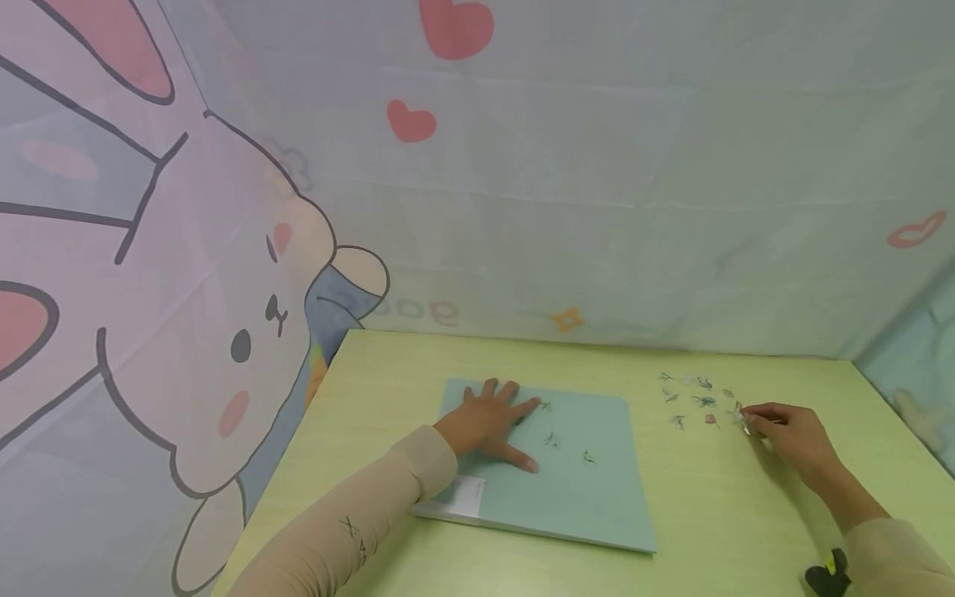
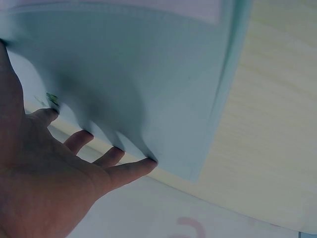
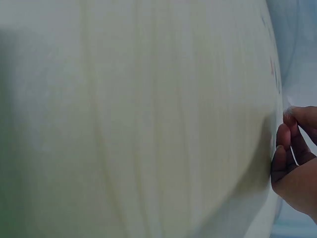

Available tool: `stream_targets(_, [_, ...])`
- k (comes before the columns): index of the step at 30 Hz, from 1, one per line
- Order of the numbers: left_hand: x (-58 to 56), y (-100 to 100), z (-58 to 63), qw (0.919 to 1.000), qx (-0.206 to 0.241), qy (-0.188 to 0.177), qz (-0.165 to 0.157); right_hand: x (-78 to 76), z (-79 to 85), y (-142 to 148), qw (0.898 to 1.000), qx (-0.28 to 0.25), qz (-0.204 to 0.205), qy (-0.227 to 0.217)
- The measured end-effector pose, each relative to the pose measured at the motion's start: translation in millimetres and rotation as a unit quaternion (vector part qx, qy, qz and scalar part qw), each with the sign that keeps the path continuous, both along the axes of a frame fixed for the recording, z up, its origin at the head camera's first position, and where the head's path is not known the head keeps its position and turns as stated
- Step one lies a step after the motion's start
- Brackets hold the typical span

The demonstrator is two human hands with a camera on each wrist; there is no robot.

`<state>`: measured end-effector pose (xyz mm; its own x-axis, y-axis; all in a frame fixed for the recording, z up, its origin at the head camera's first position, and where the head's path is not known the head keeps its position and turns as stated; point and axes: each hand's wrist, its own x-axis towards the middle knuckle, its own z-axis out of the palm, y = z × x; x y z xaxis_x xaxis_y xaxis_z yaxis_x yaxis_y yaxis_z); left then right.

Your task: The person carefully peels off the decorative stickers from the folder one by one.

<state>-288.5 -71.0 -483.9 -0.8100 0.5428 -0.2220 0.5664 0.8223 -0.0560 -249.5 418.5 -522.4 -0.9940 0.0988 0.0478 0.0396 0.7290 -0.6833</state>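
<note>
A mint-green folder (image 1: 582,502) lies flat on the table, with a white label (image 1: 464,497) at its lower left corner. On its cover are several small leafy sprig stickers (image 1: 552,440). My left hand (image 1: 485,421) rests on the cover's upper left part, its fingers spread. In the left wrist view, the fingertips of that hand (image 2: 69,171) touch the cover. To the right of the folder, my right hand (image 1: 797,438) pinches a small, pale, see-through flower sticker (image 1: 739,417) between thumb and fingers. In the right wrist view that hand (image 3: 299,158) is partly cut off at the edge.
Several loose flower and leaf stickers (image 1: 704,401) are scattered on the pale yellow-green table (image 1: 716,506), left of my right hand. Near my right sleeve sits a small black object with a yellow mark (image 1: 826,576). A printed cloth (image 1: 567,199) hangs behind the table.
</note>
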Motion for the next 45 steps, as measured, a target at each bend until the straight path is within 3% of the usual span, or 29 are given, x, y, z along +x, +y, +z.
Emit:
stream_targets(10, [-2.5, 0.0, -0.7, 1.0, 0.001, -0.002, 0.0, -2.4, -4.2, 2.4, 0.999, 0.004, 0.016, -0.034])
stream_targets(21, [-3.2, 1.2, -0.8, 1.0, 0.002, -0.007, 0.004, 0.2, -6.8, 2.3, 0.999, 0.036, 0.035, 0.0])
stream_targets(31, [-5.3, 0.9, -2.0, 1.0, 0.002, -0.004, 0.002, 0.7, -4.5, 1.9, 1.0, 0.021, 0.009, -0.021])
stream_targets(45, [-1.6, 1.0, -0.4, 0.9999, 0.006, -0.014, 0.008, -0.8, -4.6, -7.9, 1.0, 0.009, 0.017, 0.007])
